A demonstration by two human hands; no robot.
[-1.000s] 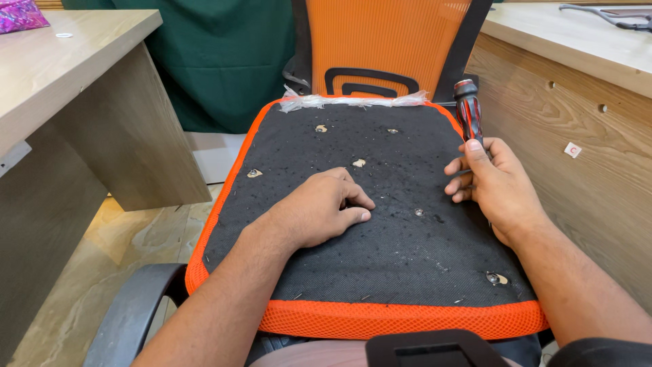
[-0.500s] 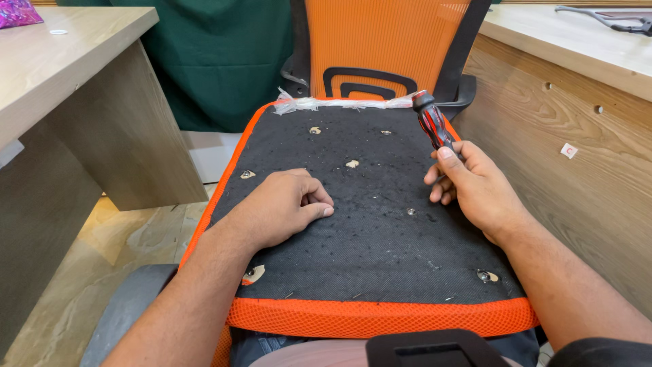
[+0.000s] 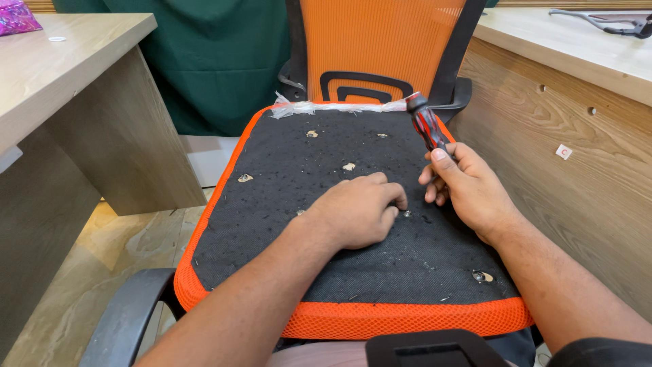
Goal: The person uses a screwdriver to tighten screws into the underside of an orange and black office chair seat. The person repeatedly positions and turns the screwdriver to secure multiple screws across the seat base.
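An upturned office chair seat lies in front of me, black fabric underside up, edged in orange mesh. Several screw holes with torn fabric dot it. My left hand rests on the middle of the fabric, fingers curled, fingertips beside a small metal screw point. My right hand grips a screwdriver with a red and black handle, held tilted, handle pointing away from me, its tip hidden by the fingers.
The orange chair backrest stands behind the seat. A wooden desk is at the left, another wooden counter at the right. A black armrest sits low at the left. Green cloth hangs at the back.
My left hand slid right across the fabric toward the right hand. My right hand tilted the screwdriver and drew in closer to the seat's middle.
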